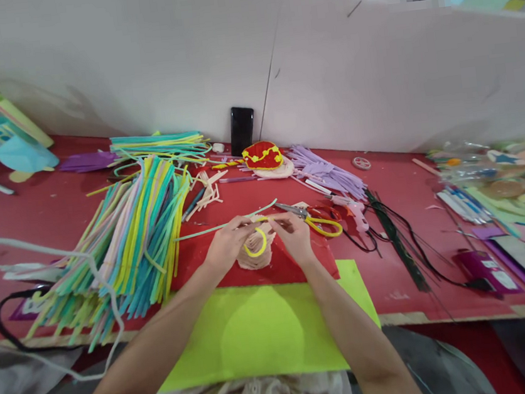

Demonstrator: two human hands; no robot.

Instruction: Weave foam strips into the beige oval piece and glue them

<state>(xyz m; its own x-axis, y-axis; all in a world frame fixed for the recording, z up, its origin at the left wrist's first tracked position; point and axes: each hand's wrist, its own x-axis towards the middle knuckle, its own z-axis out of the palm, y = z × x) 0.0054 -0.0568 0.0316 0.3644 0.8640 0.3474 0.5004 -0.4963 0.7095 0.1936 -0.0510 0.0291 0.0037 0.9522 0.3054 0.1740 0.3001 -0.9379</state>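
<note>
Over a red sheet (195, 274), my left hand (228, 244) and my right hand (294, 237) come close together. Between their pinched fingertips runs a yellow pipe cleaner (262, 242), with part of it curling down in a hook. Both hands are closed on it. Under the curl lies a beige ridged craft piece (255, 262), partly covered by my fingers. A pale green pipe cleaner (198, 235) lies behind my left hand. Scissors with yellow handles (325, 228) rest just right of my right hand.
A large bundle of coloured pipe cleaners (139, 236) fills the left. A phone (241, 130) leans on the wall behind a red-and-yellow craft piece (262, 156). To the right are lilac pipe cleaners (328, 170), a glue gun (353, 209) and cables. A lime sheet (259, 330) overhangs the front edge.
</note>
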